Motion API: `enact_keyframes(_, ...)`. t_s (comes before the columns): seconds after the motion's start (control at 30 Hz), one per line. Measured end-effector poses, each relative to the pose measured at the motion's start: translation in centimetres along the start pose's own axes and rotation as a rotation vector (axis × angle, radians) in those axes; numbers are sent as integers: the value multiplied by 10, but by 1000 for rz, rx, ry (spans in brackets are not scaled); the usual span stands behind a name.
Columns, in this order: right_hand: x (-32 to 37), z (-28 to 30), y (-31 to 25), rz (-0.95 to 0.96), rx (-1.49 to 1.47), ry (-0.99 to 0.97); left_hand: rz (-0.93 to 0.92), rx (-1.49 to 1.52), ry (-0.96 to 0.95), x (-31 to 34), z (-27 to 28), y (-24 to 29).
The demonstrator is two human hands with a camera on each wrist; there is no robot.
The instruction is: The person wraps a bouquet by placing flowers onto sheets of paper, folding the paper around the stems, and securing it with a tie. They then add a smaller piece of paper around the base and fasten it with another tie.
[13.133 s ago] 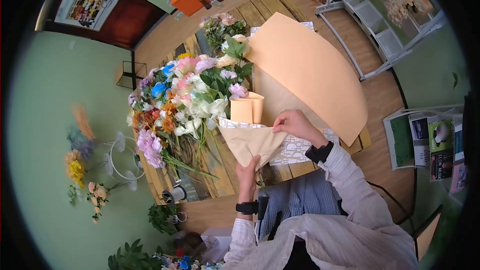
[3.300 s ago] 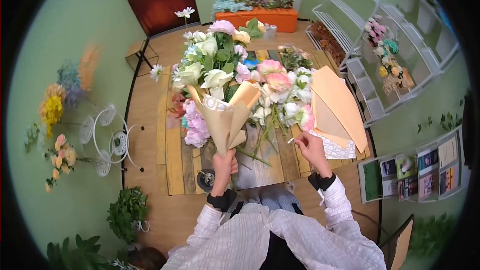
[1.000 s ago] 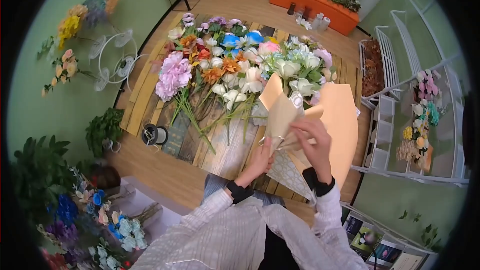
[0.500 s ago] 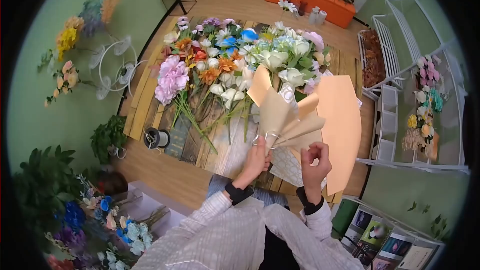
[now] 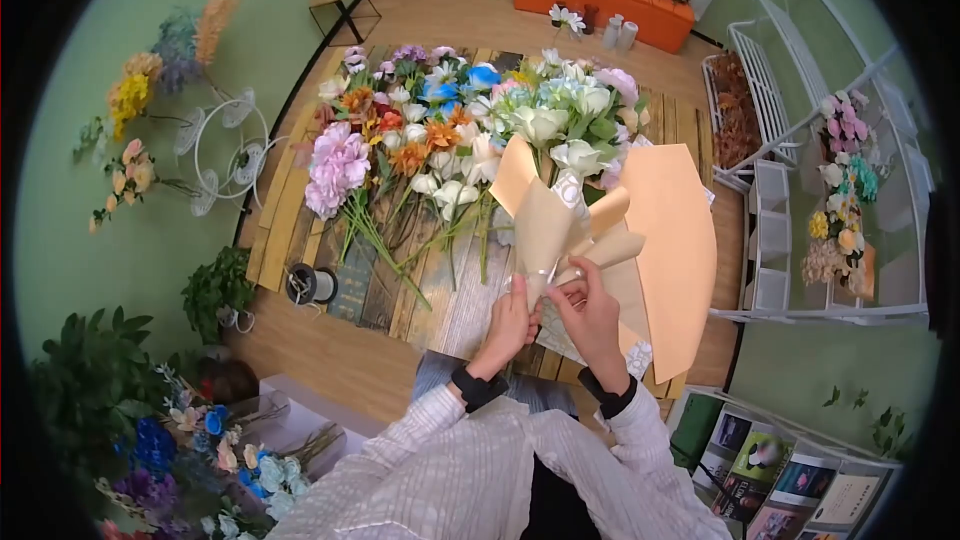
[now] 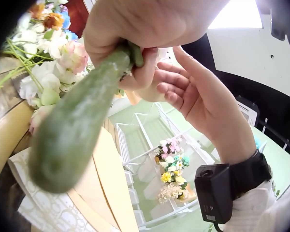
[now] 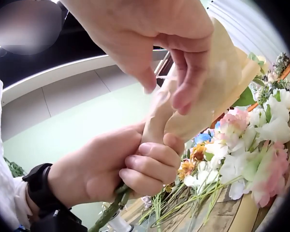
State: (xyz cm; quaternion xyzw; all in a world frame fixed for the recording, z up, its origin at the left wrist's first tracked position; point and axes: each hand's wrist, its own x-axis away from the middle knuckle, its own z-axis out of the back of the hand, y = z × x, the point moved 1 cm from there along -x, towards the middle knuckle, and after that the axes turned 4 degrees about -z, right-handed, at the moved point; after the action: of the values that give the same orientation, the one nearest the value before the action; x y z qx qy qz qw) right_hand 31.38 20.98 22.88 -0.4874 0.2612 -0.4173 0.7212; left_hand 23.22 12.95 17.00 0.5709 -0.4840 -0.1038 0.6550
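Observation:
A bouquet with white roses (image 5: 540, 125) stands tilted in a tan and peach paper wrap (image 5: 545, 225). My left hand (image 5: 510, 325) grips its narrow lower end, fingers curled around the gathered paper. Below that fist the thick green stem end (image 6: 72, 130) sticks out in the left wrist view. A thin white ribbon (image 5: 541, 272) crosses the neck of the wrap, just above the left thumb. At that neck is my right hand (image 5: 590, 325), close beside the left. In the right wrist view its thumb (image 7: 147, 79) stands apart from its bent fingers, with paper showing between them.
Several loose artificial flowers (image 5: 430, 150) cover the far side of the wooden table (image 5: 465, 305), stems toward me. A wire spool (image 5: 318, 285) stands near the left front. Peach paper sheets (image 5: 675, 250) and a patterned sheet (image 5: 638, 358) lie at the right.
Earlier, my hands folded the paper over the table; later the left lifted the wrapped bouquet. Within the last half second, my right hand has moved left from the ribbon's drawn-out end to the neck.

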Motion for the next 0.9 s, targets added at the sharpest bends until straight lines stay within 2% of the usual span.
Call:
enact_keyframes(0.13, -3, -2, 16, 8, 84, -94, 29, 40, -14, 3, 0, 3)
enact_keyframes(0.23, 0, -2, 15, 8, -30, -115, 43, 35, 22, 4, -2, 1)
enact_keyframes(0.3, 4, 0, 11, 66, -12, -21, 62, 74, 23, 3, 0, -2)
enact_keyframes(0.43, 22, 17, 0, 157, 29, -107, 155, 244, 1, -2, 7, -10)
enact_keyframes(0.5, 30, 25, -5, -1, -169, -342, 144, 266, 17, -4, 7, -10)
enact_keyframes(0.57, 35, 30, 7, -71, -177, -367, 133, 294, 38, -3, 9, -6)
enact_keyframes(0.63, 36, 33, 18, -145, -187, -392, 214, 387, -40, -1, 11, -1)
enact_keyframes(0.73, 35, 36, 23, -90, -107, -372, 271, 451, -28, 1, 12, 2)
enact_keyframes(0.9, 26, 46, 8, 35, 4, -329, 251, 439, -67, 2, 10, 6)
